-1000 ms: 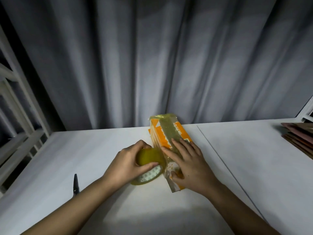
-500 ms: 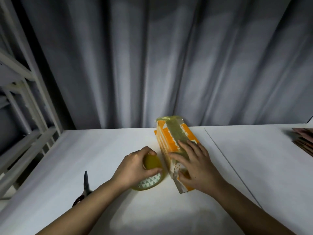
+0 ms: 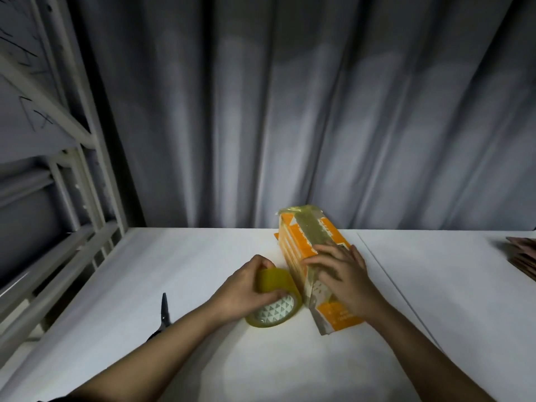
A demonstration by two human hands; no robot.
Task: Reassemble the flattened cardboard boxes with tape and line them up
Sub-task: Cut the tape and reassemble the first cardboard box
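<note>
On the white desk (image 3: pixel 179 285), toward its middle, I see the orange and white cardboard box (image 3: pixel 301 248) lying on its long side, its far end pointing at the grey curtain (image 3: pixel 290 111). A strip of clear tape (image 3: pixel 309 229) runs along its upper face and folds over the far end. My right hand (image 3: pixel 340 278) lies flat on top of the near half of the box, fingers (image 3: pixel 316 258) spread and fairly straight, pressing down on the taped face. My left hand (image 3: pixel 246 291) grips the yellowish tape roll (image 3: pixel 274 303), fingers curled over its upper rim and thumb near the patterned core; the roll stands on the desk just beside the box's left side, touching or nearly touching it, I cannot tell which. A pair of scissors (image 3: pixel 164 311) with dark handles lies on the desk to the left of my left forearm, blades pointing away from me. At the right edge, a stack of flattened cardboard (image 3: pixel 522 253) sits well apart from the box. A pale metal frame (image 3: pixel 72 140) stands at the left.
</note>
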